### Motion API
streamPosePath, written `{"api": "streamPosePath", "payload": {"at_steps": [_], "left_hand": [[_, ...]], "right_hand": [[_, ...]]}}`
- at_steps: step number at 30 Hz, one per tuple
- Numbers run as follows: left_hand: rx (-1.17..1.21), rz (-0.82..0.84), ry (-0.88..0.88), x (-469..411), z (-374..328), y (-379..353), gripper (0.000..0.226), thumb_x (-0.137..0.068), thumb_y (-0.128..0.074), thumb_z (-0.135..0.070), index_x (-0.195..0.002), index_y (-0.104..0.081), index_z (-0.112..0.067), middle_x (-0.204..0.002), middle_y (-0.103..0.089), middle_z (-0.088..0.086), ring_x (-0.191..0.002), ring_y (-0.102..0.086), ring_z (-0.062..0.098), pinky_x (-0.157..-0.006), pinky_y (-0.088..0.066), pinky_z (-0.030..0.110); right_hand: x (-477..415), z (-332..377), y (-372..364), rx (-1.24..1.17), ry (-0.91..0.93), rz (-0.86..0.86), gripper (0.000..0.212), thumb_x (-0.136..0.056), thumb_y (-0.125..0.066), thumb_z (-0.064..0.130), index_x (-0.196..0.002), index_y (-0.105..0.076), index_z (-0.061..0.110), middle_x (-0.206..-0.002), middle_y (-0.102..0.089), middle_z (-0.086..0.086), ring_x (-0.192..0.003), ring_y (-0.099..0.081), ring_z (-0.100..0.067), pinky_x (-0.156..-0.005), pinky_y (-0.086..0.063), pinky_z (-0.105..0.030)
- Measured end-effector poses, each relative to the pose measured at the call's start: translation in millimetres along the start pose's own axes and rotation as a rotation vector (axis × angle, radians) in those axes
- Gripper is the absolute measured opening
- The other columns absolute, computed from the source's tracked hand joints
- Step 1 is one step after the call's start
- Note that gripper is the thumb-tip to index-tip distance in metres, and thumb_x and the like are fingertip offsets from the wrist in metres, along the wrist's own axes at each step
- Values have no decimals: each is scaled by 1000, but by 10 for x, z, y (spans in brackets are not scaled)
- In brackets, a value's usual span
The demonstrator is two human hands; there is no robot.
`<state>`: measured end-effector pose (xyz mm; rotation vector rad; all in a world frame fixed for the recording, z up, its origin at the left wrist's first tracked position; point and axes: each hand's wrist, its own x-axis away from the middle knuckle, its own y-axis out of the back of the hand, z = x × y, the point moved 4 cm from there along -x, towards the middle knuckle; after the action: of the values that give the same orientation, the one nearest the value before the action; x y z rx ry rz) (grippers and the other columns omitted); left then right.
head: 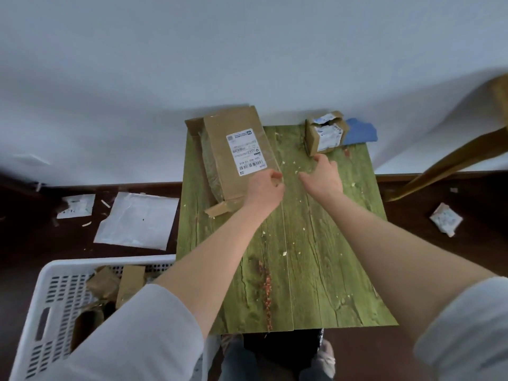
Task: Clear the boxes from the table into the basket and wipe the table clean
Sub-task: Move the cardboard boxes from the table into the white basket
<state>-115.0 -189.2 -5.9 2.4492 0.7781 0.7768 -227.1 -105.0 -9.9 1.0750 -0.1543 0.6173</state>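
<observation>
My green wood-grain bench (302, 270) stands against a white wall (247, 50), littered with pale crumbs and a reddish streak (267, 290). My left hand (265, 188) curls at the near corner of the long labelled cardboard box (236, 149); I cannot tell if it grips. My right hand (324, 174) reaches, fingers relaxed, toward the small cardboard box (325, 134) beside a blue cloth (360, 132). The white basket (55, 284) sits on the dark floor (27, 237) to my left, cardboard inside, near a white mailer (137, 218).

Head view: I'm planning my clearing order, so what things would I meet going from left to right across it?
Left to right: white basket → large box → small box → blue cloth → white packet on the floor.
</observation>
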Motion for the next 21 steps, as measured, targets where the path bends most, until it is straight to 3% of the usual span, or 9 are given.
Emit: {"api": "streamPosePath", "payload": {"at_steps": [2, 5, 6, 9, 11, 14, 17, 21], "left_hand": [[9, 3, -22, -62, 6, -48, 30, -91, -51, -6, -120, -58, -10, -120, -62, 3, -106, -58, 14, -92, -49, 25], [17, -30, -27, -176, -9, -88, 30, -91, -50, -4, -119, -59, -11, -119, -59, 3, -83, -55, 3, -73, -44, 14], [9, -55, -35, -226, -28, -101, 30, -91, -51, -5, -118, -59, -12, -121, -58, 4, -82, -54, 3, -74, -44, 14], [-39, -134, -51, -356, -127, -173, 30, -91, -51, -7, -118, -60, -14, -125, -57, 6, -106, -58, 14, -96, -45, 27], [-69, -196, -36, -428, -204, -235, 30, -91, -50, -6, -119, -60, -13, -125, -56, 6, -114, -54, 17, -102, -39, 25], [-132, -250, -31, -493, -279, -372, 30, -91, -50, -6, -118, -61, -15, -126, -53, 4, -110, -53, 15, -93, -32, 15], [-170, -284, 3, -548, -292, -516, 29, -92, -51, -9, -117, -61, -20, -126, -51, 1, -87, -55, 12, -80, -39, 16], [-182, -326, 39, -585, -261, -628, 30, -91, -52, -10, -117, -61, -22, -125, -51, 0, -95, -59, 17, -88, -48, 27]], "right_hand": [[-143, 22, 5, 21, -4, 13, 61, -91, -56, 23, -145, -29, 14, -148, -27, -10, -84, -54, -24, -68, -40, -30], [-396, 56, 28, 39, 21, 17, 63, -90, -57, 25, -144, -30, 11, -149, -25, -9, -85, -55, -23, -67, -42, -32], [-494, 72, 40, 47, 37, 22, 63, -89, -58, 26, -144, -30, 10, -148, -26, -10, -85, -53, -23, -68, -43, -32], [-769, 83, 40, 89, 99, 73, 65, -88, -61, 30, -141, -32, 5, -146, -28, -12, -88, -54, -25, -69, -43, -34], [-934, 56, 40, 124, 127, 114, 70, -87, -64, 33, -141, -30, 4, -149, -25, -11, -100, -57, -28, -71, -45, -34], [-1147, -32, 88, 194, 168, 137, 82, -84, -68, 38, -145, -24, 6, -153, -19, -8, -121, -51, -32, -85, -47, -40], [-1365, -49, 179, 268, 219, 142, 85, -81, -71, 39, -144, -24, 6, -154, -20, -7, -131, -42, -32, -97, -42, -45], [-1567, -58, 153, 339, 260, 182, 92, -78, -74, 41, -145, -21, 6, -154, -19, -8, -133, -40, -33, -101, -39, -45]]}}
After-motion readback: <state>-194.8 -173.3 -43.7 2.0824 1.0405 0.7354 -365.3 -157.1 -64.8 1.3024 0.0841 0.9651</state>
